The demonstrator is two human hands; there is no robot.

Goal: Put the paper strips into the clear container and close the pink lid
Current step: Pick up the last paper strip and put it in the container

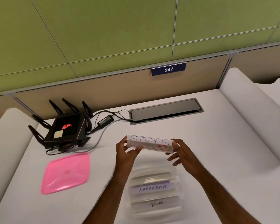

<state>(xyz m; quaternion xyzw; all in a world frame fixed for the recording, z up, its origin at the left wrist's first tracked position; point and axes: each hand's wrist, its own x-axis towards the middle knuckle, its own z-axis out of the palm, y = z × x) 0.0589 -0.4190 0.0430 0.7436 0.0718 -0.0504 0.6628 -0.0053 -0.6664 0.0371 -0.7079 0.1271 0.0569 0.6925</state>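
A folded paper strip [149, 143] with handwriting on it is held above the white desk, just beyond the clear container [153, 172]. My left hand [126, 152] pinches its left end and my right hand [179, 151] holds its right end with the thumb on top. The clear container stands near me, between my forearms, with two lettered paper strips [152, 189] lying inside. The pink lid [66, 172] lies flat on the desk to the left of the container.
A black router [65, 128] with several antennas, its power brick [105, 121] and cables sit at the back left. A grey cable hatch [166, 110] is set into the desk behind the strip. White padded dividers [252, 113] flank the desk on both sides.
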